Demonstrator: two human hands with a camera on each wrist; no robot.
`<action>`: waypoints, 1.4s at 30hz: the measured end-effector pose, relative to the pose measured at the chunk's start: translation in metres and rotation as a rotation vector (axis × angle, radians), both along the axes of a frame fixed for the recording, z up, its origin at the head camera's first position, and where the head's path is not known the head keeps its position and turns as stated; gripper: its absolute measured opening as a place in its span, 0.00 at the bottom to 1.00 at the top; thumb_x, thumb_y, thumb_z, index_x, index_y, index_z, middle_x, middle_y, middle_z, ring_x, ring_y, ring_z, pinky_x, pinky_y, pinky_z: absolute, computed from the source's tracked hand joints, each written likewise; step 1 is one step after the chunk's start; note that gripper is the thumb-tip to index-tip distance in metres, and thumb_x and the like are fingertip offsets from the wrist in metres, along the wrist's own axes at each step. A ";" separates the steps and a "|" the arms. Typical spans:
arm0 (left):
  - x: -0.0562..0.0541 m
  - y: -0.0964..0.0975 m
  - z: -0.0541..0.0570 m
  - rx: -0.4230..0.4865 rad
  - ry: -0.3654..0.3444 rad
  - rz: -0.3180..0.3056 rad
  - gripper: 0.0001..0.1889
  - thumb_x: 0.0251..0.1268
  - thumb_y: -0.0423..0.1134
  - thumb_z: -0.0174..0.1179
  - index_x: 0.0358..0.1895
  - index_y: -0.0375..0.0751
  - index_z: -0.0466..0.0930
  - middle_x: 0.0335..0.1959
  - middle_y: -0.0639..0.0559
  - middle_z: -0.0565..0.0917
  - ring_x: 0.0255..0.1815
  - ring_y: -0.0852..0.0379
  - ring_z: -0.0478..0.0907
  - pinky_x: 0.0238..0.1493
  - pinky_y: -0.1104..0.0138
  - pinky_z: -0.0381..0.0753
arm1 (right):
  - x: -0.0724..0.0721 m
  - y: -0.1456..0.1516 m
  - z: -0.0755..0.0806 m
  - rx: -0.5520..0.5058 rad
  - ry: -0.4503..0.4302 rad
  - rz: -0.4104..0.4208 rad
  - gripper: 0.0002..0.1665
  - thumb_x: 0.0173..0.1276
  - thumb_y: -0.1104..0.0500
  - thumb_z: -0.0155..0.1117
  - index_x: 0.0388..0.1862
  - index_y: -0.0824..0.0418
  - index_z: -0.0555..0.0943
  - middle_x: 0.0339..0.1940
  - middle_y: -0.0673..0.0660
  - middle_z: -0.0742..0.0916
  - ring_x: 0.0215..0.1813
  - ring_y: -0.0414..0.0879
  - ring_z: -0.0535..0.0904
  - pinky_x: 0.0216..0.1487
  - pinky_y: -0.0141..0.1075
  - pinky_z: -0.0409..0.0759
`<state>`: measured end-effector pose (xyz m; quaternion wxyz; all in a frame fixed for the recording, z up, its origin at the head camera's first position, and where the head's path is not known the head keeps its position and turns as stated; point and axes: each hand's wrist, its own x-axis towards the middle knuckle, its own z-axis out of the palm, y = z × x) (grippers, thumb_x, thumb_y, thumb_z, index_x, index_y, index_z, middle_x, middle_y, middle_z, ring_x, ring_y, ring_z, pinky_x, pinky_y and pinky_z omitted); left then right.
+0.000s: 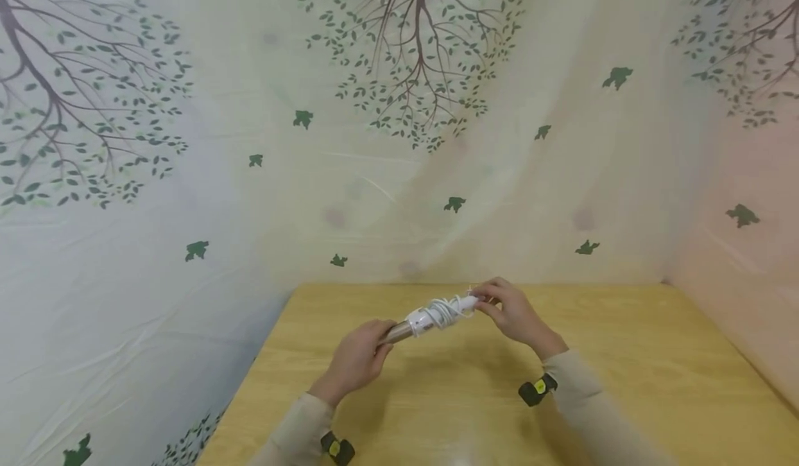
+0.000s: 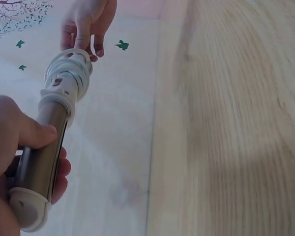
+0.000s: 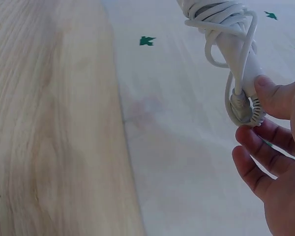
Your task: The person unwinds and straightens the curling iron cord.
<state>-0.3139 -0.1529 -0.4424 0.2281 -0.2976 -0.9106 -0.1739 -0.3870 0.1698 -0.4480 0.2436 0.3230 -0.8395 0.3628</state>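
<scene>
A curling iron [image 1: 418,322] with a bronze barrel [image 2: 42,147] and a white handle [image 3: 241,64] is held up over the table, slanting up to the right in the head view. My left hand [image 1: 354,356] grips the barrel near its white tip [image 2: 28,209], thumb along the top. White cord [image 1: 444,311] is wound in several loops around the handle. At the far end my right hand [image 1: 514,315] pinches the handle end, its thumb on the white plastic and its fingertips at the ribbed cord sleeve [image 3: 257,112]. The cord's plug [image 3: 241,105] sits beside that sleeve.
Beneath both hands is a light wooden table [image 1: 624,355]. Pale sheeting [image 1: 250,216] printed with trees and green leaves hangs behind and beside it. A black wrist device [image 1: 538,389] is at the right cuff, another black device [image 1: 338,448] at the left cuff.
</scene>
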 end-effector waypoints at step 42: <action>-0.033 0.039 0.030 0.085 -0.090 -0.254 0.13 0.61 0.43 0.67 0.46 0.44 0.83 0.38 0.55 0.85 0.31 0.65 0.75 0.33 0.72 0.73 | 0.063 0.051 0.028 0.012 0.241 -0.194 0.13 0.53 0.70 0.74 0.38 0.62 0.86 0.36 0.51 0.83 0.31 0.33 0.70 0.27 0.28 0.71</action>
